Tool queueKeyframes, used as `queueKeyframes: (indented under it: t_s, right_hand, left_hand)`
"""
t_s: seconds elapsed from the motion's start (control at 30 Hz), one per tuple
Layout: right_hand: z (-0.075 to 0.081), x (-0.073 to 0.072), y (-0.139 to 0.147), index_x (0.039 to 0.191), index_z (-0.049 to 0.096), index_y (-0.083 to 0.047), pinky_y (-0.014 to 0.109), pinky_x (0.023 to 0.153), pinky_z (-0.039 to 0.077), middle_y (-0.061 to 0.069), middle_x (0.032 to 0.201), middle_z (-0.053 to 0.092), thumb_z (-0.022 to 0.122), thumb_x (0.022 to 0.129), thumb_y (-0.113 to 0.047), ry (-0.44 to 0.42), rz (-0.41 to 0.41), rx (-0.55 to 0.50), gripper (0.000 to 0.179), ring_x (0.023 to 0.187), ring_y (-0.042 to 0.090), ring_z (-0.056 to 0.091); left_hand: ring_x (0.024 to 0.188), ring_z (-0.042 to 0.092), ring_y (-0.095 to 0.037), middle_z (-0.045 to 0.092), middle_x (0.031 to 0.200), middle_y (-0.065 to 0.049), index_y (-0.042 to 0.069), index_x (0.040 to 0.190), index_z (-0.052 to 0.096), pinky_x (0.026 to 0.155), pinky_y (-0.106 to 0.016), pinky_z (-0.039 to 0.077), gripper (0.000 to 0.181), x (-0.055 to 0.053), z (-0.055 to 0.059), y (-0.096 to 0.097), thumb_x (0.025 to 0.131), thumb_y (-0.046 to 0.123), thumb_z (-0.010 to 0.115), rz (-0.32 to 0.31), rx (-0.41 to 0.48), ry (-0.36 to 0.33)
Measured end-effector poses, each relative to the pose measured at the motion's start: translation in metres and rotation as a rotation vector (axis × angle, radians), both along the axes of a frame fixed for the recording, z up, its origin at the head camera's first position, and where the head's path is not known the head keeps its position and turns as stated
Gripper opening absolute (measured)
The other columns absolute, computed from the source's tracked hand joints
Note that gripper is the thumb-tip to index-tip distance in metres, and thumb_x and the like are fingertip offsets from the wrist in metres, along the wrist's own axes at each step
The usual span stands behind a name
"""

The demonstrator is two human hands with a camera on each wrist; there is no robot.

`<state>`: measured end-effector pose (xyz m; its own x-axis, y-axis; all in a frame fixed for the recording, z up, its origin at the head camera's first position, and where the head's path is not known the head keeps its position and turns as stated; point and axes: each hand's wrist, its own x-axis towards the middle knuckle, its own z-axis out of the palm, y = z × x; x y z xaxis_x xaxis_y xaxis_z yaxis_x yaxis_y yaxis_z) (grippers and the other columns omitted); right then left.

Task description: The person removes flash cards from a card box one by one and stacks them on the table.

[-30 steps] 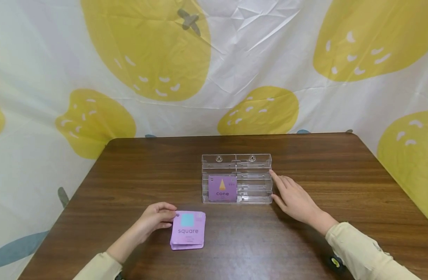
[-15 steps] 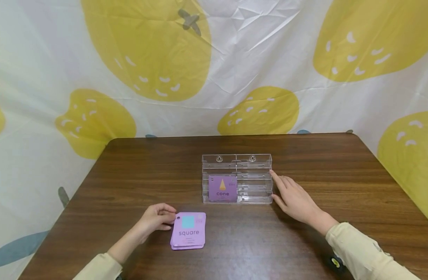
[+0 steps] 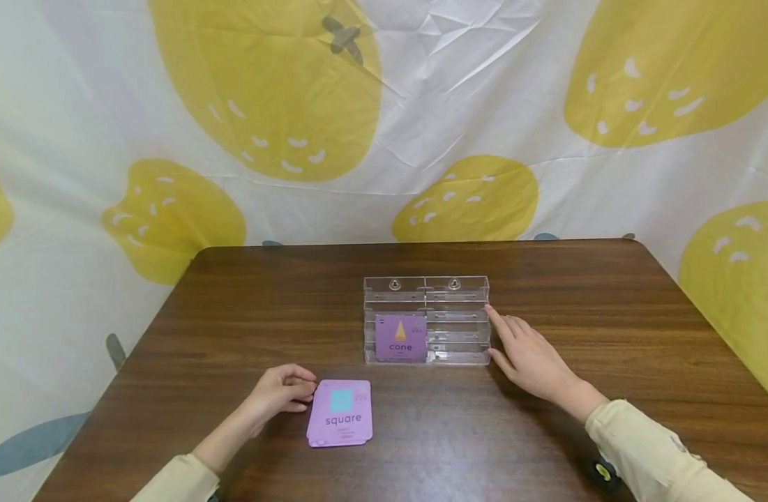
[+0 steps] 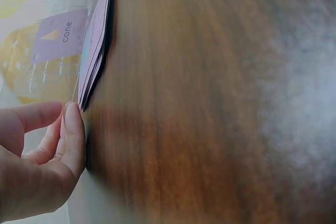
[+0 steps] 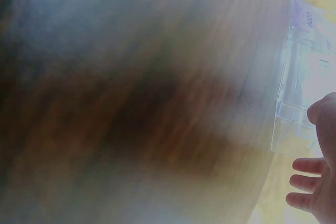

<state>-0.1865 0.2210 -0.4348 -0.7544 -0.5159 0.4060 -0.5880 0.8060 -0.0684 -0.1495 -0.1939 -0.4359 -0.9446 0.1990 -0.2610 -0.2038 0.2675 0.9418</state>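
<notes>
A stack of purple flashcards [image 3: 340, 429], with the "square" card on top, lies on the table in front of the holder. Beside its upper left corner is my left hand [image 3: 282, 394]; in the left wrist view that hand's [image 4: 47, 150] thumb and finger pinch at the card's thin edge. A clear plastic card holder [image 3: 455, 328] leans back beyond the stack, with a purple "cone" card [image 3: 400, 339] in its lower left pocket. My right hand [image 3: 531, 352] rests against the holder's right side, its fingers extended.
The brown wooden table [image 3: 264, 300] reaches back to a white cloth [image 3: 321, 216] printed with yellow fruit. Dark wrist gear [image 3: 603, 473] shows under the right sleeve.
The square card has shifted slightly right and down, with its upper left corner turned. Both hands stay nearly in place, as does the holder.
</notes>
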Motion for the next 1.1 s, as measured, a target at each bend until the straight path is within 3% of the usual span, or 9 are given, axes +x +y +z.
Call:
queueKeyframes:
  t_s: [0.53, 1.1]
  right_hand:
    - [0.000, 0.000, 0.000, 0.138, 0.025, 0.004, 0.048, 0.091, 0.040, 0.025, 0.111, 0.054, 0.063, 0.083, -0.019, -0.001, -0.003, -0.012, 0.071, 0.104, 0.036, 0.050]
    - [0.001, 0.000, 0.000, 0.139, 0.024, 0.003, 0.048, 0.090, 0.041, 0.025, 0.110, 0.054, 0.063, 0.084, -0.019, -0.007, -0.005, 0.006, 0.071, 0.104, 0.036, 0.051]
  left_hand:
    - [0.074, 0.060, -0.016, 0.063, 0.085, -0.012, -0.013, 0.103, 0.052, 0.064, -0.030, 0.054, 0.023, -0.011, 0.012, 0.009, 0.086, 0.001, 0.056, -0.011, -0.013, 0.033]
    - [0.079, 0.063, -0.022, 0.063, 0.093, -0.023, -0.009, 0.101, 0.057, 0.069, -0.035, 0.055, 0.020, -0.028, 0.036, 0.042, 0.084, 0.002, 0.060, -0.028, -0.032, 0.108]
